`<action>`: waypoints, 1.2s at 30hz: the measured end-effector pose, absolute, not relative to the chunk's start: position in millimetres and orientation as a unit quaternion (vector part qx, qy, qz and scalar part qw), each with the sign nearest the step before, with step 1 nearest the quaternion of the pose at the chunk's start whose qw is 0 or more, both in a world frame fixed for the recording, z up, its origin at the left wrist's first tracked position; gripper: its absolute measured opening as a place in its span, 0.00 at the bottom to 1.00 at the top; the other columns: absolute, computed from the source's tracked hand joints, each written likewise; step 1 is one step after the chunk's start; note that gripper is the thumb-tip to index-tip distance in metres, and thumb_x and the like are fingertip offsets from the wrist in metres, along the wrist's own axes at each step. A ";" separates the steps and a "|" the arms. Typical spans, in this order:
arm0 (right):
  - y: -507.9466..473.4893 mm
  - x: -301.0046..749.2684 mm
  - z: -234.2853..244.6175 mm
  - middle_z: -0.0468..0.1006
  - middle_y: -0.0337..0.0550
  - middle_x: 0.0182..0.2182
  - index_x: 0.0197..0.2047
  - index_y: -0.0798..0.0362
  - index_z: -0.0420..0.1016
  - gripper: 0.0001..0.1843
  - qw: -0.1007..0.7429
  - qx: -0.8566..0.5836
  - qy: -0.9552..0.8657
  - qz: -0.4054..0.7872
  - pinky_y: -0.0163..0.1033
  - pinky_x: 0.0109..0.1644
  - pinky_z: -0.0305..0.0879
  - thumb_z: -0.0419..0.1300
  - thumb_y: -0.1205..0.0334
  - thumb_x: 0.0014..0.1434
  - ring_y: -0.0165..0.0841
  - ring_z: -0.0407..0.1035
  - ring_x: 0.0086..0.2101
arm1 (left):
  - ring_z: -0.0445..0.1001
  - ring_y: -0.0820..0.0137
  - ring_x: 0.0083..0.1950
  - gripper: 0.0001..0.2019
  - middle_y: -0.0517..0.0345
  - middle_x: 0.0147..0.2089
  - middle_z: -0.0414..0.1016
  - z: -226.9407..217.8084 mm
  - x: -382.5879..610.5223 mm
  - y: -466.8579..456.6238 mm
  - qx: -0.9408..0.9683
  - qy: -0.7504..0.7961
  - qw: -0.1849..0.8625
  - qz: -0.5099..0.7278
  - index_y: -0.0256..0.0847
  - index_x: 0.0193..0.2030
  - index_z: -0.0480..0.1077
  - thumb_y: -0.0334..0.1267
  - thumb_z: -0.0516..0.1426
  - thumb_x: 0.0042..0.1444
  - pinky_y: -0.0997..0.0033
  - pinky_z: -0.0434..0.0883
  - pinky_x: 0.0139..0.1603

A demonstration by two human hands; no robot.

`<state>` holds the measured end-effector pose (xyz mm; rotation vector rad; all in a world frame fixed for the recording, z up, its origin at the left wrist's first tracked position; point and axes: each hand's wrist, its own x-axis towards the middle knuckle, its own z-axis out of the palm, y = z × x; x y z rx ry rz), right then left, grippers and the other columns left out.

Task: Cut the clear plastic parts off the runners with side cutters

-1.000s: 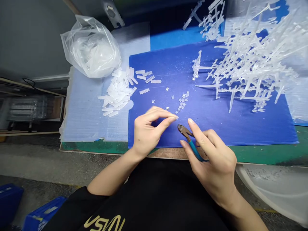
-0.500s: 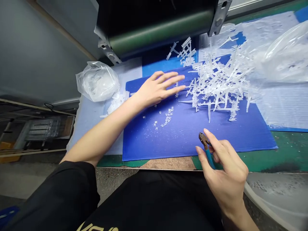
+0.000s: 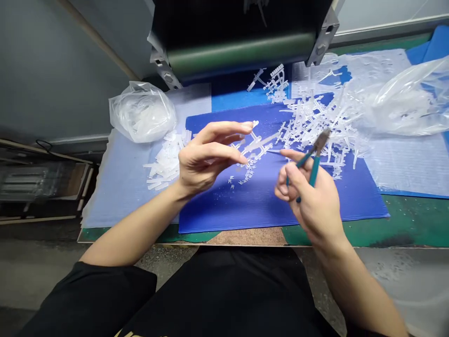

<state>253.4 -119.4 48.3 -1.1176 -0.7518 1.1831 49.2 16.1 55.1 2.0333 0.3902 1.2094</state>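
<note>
"What's in the containers?"

"At the far left, a clear plastic bag (image 3: pixel 142 112) bulges with white plastic parts. A second clear plastic bag (image 3: pixel 409 100) lies at the far right, and whatever's inside is too hazy to make out."

"And the hands?"

"The left hand (image 3: pixel 206 159) is raised over a blue corrugated sheet (image 3: pixel 280 206), its fingers (image 3: pixel 224 131) curved and parted around a clear plastic runner (image 3: pixel 254 147). It's blurred, so I can't tell if they're gripping it. The right hand (image 3: pixel 308 196) is curled around the teal handles of a pair of side cutters (image 3: pixel 313 164), with the jaws pointing far and closed."

"What's around them?"

"Just beyond the runner, a tangled heap of plastic sprues (image 3: pixel 315 121) spreads toward the far right. Small cut bits (image 3: pixel 247 174) are scattered on the blue sheet near the left hand, and a pile of cut white strips (image 3: pixel 164 161) lies on a pale translucent sheet (image 3: pixel 115 196) to the left. Over the far edge, a dark green roller (image 3: pixel 238 51) on metal brackets crosses the view, partly blocking what's behind it
</note>
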 end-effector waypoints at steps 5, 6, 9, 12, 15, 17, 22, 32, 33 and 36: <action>-79.1 219.3 64.1 0.76 0.36 0.28 0.46 0.51 0.77 0.17 0.591 -0.402 -0.313 0.625 0.35 0.26 0.59 0.76 0.52 0.61 0.25 0.63 0.23 | 0.78 0.54 0.69 0.04 0.57 0.62 0.79 46.2 25.0 3.1 0.739 0.190 0.448 0.466 0.56 0.38 0.85 0.49 0.70 0.61 0.44 0.75 0.72; -75.5 213.4 65.0 0.75 0.34 0.27 0.44 0.50 0.77 0.16 0.594 -0.407 -0.313 0.620 0.35 0.26 0.58 0.77 0.54 0.59 0.25 0.61 0.23 | 0.75 0.53 0.72 0.07 0.57 0.65 0.78 45.6 21.6 4.8 0.725 0.213 0.462 0.463 0.56 0.41 0.84 0.51 0.70 0.60 0.43 0.74 0.73; -68.2 200.3 63.4 0.74 0.33 0.26 0.42 0.50 0.77 0.15 0.602 -0.429 -0.320 0.592 0.34 0.26 0.56 0.77 0.57 0.58 0.24 0.57 0.22 | 0.67 0.50 0.78 0.23 0.55 0.73 0.72 45.0 16.2 9.0 0.618 0.267 0.566 0.475 0.55 0.55 0.79 0.59 0.71 0.56 0.42 0.74 0.72; -63.3 189.1 59.1 0.72 0.32 0.26 0.42 0.51 0.78 0.13 0.580 -0.451 -0.360 0.575 0.34 0.27 0.58 0.75 0.56 0.61 0.23 0.58 0.22 | 0.71 0.48 0.75 0.35 0.45 0.71 0.74 41.9 18.3 4.8 0.456 0.213 0.728 0.466 0.46 0.60 0.77 0.71 0.63 0.58 0.45 0.76 0.71; -60.2 177.1 55.2 0.71 0.33 0.26 0.41 0.53 0.78 0.13 0.539 -0.472 -0.389 0.580 0.34 0.27 0.59 0.75 0.55 0.63 0.23 0.59 0.23 | 0.80 0.51 0.66 0.41 0.42 0.62 0.82 36.8 23.9 -5.2 0.361 0.174 0.792 0.461 0.42 0.57 0.80 0.78 0.56 0.58 0.50 0.79 0.68; -59.6 171.6 53.2 0.69 0.32 0.25 0.42 0.53 0.79 0.14 0.518 -0.502 -0.403 0.564 0.33 0.26 0.58 0.75 0.54 0.63 0.24 0.60 0.23 | 0.83 0.54 0.60 0.37 0.44 0.55 0.84 33.7 26.5 -9.9 0.351 0.189 0.781 0.481 0.43 0.53 0.82 0.75 0.59 0.58 0.53 0.81 0.64; -64.0 174.8 47.5 0.72 0.33 0.29 0.56 0.48 0.79 0.18 0.517 -0.533 -0.413 0.527 0.34 0.26 0.63 0.72 0.53 0.67 0.26 0.63 0.23 | 0.84 0.64 0.44 0.28 0.52 0.38 0.81 29.2 24.8 -1.6 0.301 0.246 0.736 0.554 0.42 0.39 0.81 0.68 0.59 0.64 0.57 0.83 0.56; -66.0 173.8 34.5 0.78 0.35 0.29 0.45 0.51 0.76 0.15 0.458 -0.514 -0.390 0.612 0.31 0.24 0.62 0.74 0.53 0.64 0.25 0.67 0.23 | 0.83 0.66 0.41 0.31 0.54 0.31 0.75 28.0 24.4 3.7 0.285 0.277 0.756 0.520 0.40 0.40 0.83 0.68 0.57 0.66 0.61 0.85 0.50; -65.8 171.5 33.3 0.78 0.36 0.29 0.42 0.52 0.76 0.15 0.456 -0.502 -0.383 0.627 0.31 0.25 0.62 0.73 0.53 0.65 0.25 0.67 0.23 | 0.83 0.66 0.40 0.31 0.53 0.32 0.76 29.0 25.4 0.7 0.292 0.280 0.759 0.511 0.40 0.40 0.83 0.69 0.57 0.65 0.63 0.85 0.45; -66.3 165.0 31.7 0.78 0.37 0.29 0.36 0.53 0.75 0.14 0.481 -0.450 -0.333 0.674 0.32 0.25 0.59 0.72 0.55 0.66 0.25 0.65 0.24 | 0.84 0.63 0.40 0.33 0.47 0.40 0.81 33.8 27.6 -7.8 0.320 0.294 0.753 0.494 0.40 0.45 0.83 0.71 0.59 0.61 0.68 0.81 0.30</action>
